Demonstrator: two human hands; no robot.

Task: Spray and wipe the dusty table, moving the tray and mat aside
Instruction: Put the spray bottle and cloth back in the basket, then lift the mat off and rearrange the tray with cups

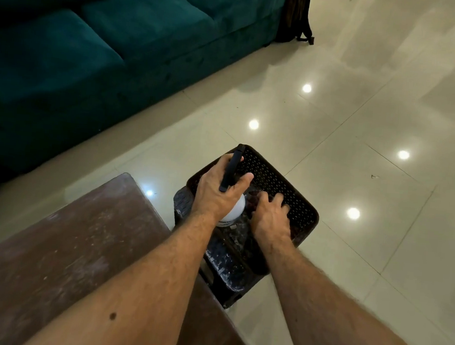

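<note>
Head view, looking down past both forearms. The dusty brown wooden table (58, 242) fills the lower left; its top shows pale streaks and specks of dust and bears nothing in the visible part. Just beside its far right corner stands a dark, paint-flecked plastic stool (225, 257), on which lies the black perforated plastic tray (280, 182), already off the table. The left hand (219, 191) has its fingers curled round the black trigger head of the white spray bottle (235, 208), which stands upright on the tray. The right hand (270, 214) rests on the tray just beside the bottle, fingers bent downward over a dark patch that may be the mat or a cloth; the dim light leaves it unclear what, if anything, they hold. A teal upholstered sofa (95, 37) and glossy pale floor tiles (378, 103) lie beyond.

The step in hand appears to be fetching the sprayer. To do it well, lift the bottle straight up so that the tray stays seated on the narrow stool, steady the tray with the right hand, then carry the nozzle over the table before squeezing, aiming at the dustiest streaks.
</note>
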